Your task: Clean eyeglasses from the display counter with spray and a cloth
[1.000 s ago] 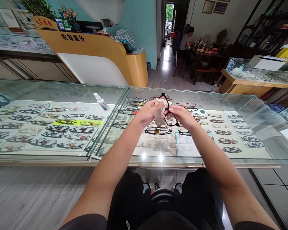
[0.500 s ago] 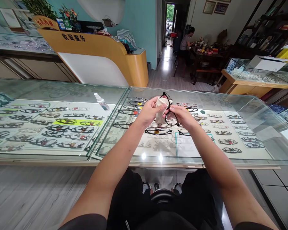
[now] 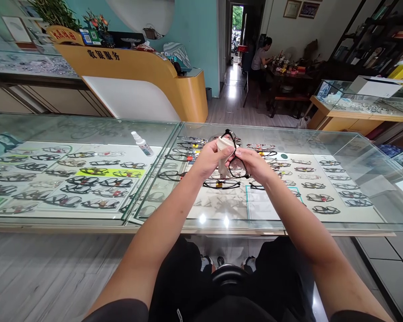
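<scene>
Gripping black glasses [image 3: 235,157] in the right hand [image 3: 255,163], the left hand [image 3: 211,157] pinches a cloth [image 3: 222,147] (light, circular strokes suit lenses best).

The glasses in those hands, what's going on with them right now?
A person seated at a glass display counter holds black-framed glasses above it. The right hand grips the frame, while the left hand presses a pale cloth against one lens. A small spray bottle lies on the glass to the left.

Upper lens of black glasses [image 3: 237,166] covered by white cloth [image 3: 222,154]; cloth partly hidden by left hand [image 3: 211,157]; spray bottle [image 3: 142,143] label too small to be read.
</scene>
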Tool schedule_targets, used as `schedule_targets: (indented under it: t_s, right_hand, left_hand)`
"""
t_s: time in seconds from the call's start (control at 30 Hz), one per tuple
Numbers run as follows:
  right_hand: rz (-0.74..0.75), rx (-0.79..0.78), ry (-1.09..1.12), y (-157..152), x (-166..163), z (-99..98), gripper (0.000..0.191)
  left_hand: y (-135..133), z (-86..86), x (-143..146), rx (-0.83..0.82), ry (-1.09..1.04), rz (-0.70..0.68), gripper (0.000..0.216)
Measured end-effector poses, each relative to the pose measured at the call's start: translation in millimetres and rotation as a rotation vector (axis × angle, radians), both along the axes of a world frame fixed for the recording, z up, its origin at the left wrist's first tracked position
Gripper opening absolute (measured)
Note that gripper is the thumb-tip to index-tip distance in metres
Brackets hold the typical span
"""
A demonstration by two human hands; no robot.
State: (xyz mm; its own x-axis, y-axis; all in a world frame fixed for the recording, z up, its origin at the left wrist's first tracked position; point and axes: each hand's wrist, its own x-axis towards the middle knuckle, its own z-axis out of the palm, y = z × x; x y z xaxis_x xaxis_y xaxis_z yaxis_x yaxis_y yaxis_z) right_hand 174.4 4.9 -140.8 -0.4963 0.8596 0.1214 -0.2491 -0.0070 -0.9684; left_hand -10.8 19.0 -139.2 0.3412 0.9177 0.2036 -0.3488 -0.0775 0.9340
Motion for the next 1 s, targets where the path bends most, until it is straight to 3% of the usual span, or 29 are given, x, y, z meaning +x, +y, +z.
schedule_targets:
  t_s: [0.27, 0.37, 0.57, 0.73, 1.0]
  right_hand:
    - [0.046, 0.198, -0.104, 0.7, 1.9, -4.0, 0.039]
    - [0.015, 0.225, -0.132, -0.1, 3.5, -1.9, 0.040]
    - [-0.094, 0.146, -0.102, -0.9, 5.5, 7.0, 0.043]
    - [-0.084, 0.069, -0.039, -1.1, 2.0, 5.8, 0.047]
    - [-0.032, 0.153, -0.071, -2.1, -6.2, -6.0, 0.043]
  left_hand:
    - [-8.0, 0.7, 13.7, -0.026, -0.008, 0.189, 0.066]
    - [-7.9, 3.9, 10.2, -0.048, -0.025, 0.170, 0.067]
    - [-3.8, 13.8, -7.1, -0.155, -0.050, 0.003, 0.065]
    - [-4.1, 14.4, -6.5, -0.113, -0.058, -0.040, 0.064]
    - [-7.8, 6.9, 12.2, -0.100, -0.134, 0.143, 0.066]
